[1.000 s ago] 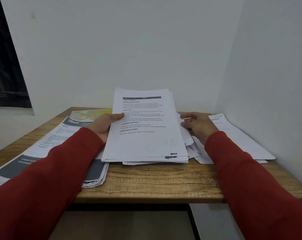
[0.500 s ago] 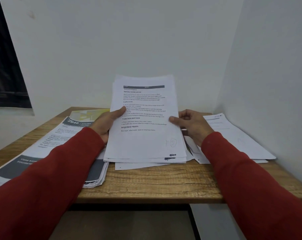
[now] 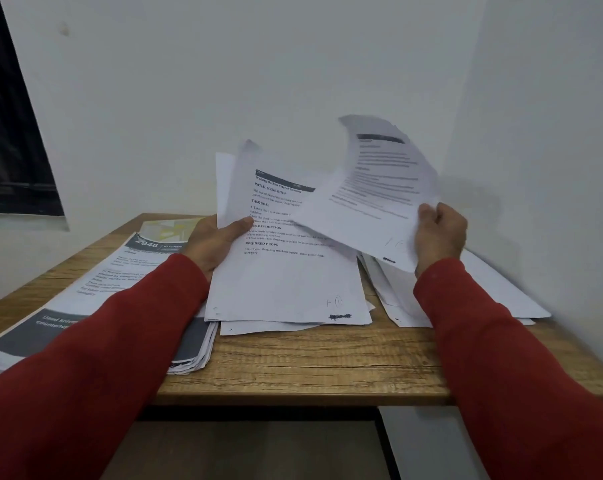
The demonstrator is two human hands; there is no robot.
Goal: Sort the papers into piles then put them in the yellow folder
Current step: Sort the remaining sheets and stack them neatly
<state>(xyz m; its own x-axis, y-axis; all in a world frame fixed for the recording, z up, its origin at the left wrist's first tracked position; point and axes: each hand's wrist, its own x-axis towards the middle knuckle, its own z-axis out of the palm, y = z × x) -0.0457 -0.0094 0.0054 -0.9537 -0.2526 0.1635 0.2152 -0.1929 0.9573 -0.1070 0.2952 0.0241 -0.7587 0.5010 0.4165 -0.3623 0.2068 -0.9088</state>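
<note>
Top printed white sheet lifted off rightward, pinched by right hand; left hand grips remaining white paper stack. Sorting unfinished (yellow folder unfilled).

My sleeves: long, plain dark red fabric, one on each arm, reaching down to the wrists.
My left hand: bare, no ring or watch showing.
My right hand: bare, likewise unadorned.
</note>
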